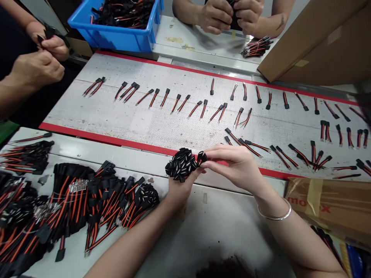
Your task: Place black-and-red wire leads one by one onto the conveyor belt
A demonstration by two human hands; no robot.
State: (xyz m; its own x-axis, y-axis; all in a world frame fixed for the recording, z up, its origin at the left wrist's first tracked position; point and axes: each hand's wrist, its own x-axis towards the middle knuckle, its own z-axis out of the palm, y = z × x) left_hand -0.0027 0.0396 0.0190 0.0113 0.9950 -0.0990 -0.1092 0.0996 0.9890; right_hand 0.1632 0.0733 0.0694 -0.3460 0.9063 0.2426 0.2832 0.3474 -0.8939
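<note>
My left hand (180,193) is closed round a thick bundle of cable leads (181,165), their black connector ends facing up towards me. At the bundle's right side, my right hand (232,164) pinches a black-ended cable lead (202,157) between thumb and fingertips, close to the left thumb. A silver bangle (275,214) circles my right wrist. Just beyond my hands, loose red and black cable leads (242,143) lie on the pale conveyor belt (139,123) with red edges.
Tied bundles of cable leads (113,200) are heaped at left. A blue bin (116,36) of leads stands at the back. Co-workers' hands (40,61) work at left and across the belt. Cardboard boxes (319,42) stand at right, one (327,208) near my right forearm.
</note>
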